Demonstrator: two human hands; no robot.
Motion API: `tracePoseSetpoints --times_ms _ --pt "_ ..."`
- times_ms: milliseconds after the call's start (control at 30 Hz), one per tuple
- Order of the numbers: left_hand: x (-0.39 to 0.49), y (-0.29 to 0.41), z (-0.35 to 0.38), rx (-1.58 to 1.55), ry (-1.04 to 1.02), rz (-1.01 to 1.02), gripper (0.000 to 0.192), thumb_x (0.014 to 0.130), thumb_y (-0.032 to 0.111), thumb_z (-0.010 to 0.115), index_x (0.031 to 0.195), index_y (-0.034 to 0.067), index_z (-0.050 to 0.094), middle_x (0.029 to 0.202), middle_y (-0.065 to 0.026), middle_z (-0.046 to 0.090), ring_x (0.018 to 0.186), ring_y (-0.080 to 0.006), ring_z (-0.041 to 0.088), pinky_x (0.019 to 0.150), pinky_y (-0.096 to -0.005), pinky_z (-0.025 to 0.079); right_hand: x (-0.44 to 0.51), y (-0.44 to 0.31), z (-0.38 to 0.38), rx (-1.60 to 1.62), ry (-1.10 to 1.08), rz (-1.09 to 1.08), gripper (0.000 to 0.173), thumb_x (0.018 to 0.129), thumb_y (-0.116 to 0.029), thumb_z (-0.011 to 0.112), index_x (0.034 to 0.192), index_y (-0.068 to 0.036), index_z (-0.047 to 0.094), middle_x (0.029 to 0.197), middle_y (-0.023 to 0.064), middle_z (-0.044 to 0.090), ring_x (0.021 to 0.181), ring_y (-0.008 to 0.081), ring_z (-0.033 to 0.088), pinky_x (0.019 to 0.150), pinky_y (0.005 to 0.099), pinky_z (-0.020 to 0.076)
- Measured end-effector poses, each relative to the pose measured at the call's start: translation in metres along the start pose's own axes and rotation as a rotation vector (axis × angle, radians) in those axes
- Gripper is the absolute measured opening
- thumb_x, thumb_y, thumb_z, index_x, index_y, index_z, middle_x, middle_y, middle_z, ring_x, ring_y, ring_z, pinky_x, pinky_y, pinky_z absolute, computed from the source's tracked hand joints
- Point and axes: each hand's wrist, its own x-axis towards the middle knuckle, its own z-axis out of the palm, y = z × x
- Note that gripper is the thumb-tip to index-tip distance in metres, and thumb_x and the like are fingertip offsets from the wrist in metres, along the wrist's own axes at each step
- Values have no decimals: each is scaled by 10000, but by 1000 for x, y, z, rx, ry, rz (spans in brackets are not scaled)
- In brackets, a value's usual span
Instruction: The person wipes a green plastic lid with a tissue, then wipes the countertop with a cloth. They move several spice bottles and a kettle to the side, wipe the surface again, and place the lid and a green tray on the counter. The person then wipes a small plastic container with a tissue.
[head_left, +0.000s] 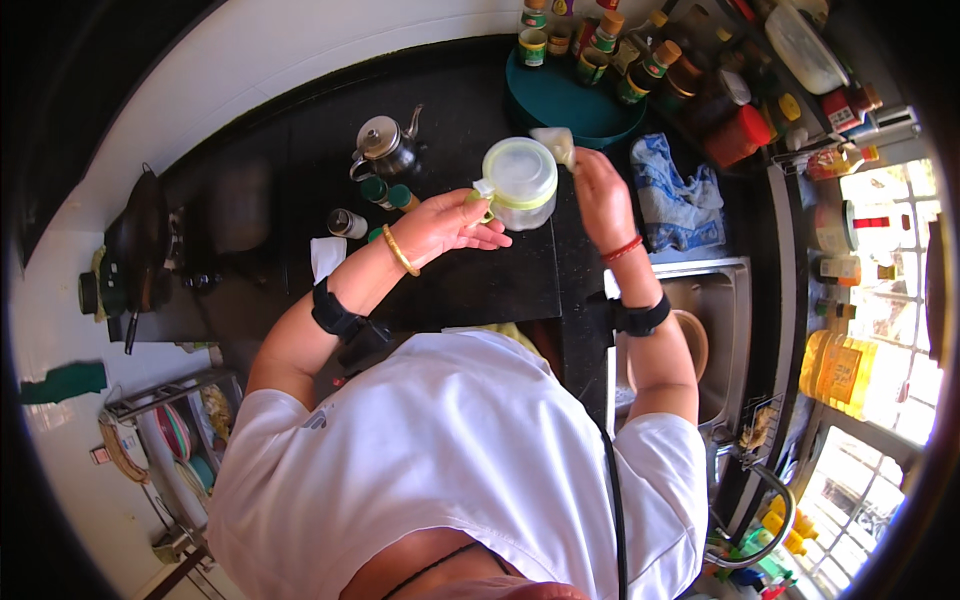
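My left hand (469, 217) grips the handle of a clear seasoning jar (520, 184) that has a translucent lid and a pale green rim. The jar is held up above the black countertop (480, 281), and its contents look whitish. In my right hand (602, 199) is a crumpled off-white cloth or tissue (556, 146), blurred, close to the jar's far right side. Whether the cloth touches the jar cannot be made out.
A steel kettle (382, 146), small green-capped bottles (403, 197), a shaker (346, 223) and a white tissue (328, 256) stand or lie leftward. Rightward are a teal round tray (577, 112) with several bottles, a blue-white towel (679, 196) and a steel sink (731, 315). A wok (146, 240) is far left.
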Motion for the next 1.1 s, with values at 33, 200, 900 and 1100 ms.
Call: tracePoseSetpoints --times_ms 33,200,900,1100 --pt "-1 4 -2 -21 -14 24 394 954 358 479 1185 39 492 1100 -142 587 1062 -333 595 950 -441 453 1 5 -6 -31 11 148 212 868 -23 509 1064 15 583 977 152 614 902 346 594 794 335 480" --pt "4 27 -3 -45 1 73 390 950 428 451 1152 100 505 1137 -136 576 1134 -334 547 989 -458 409 -2 -22 -5 152 427 -49 256 908 20 466 1148 10 556 1059 140 608 978 245 599 836 304 472" --pt "9 37 8 -105 -36 28 373 967 456 377 793 134 452 1262 -257 493 1252 -399 421 1059 -525 306 -7 -5 30 446 420 91 285 846 -18 502 1119 24 571 1080 153 608 993 260 601 863 307 459" --pt "17 29 25 -87 -77 42 372 974 449 370 798 128 441 1173 -155 558 1192 -331 492 1030 -486 346 17 -67 51 -124 403 -220 359 848 14 503 1205 5 544 1218 183 550 1157 360 512 1017 413 365"
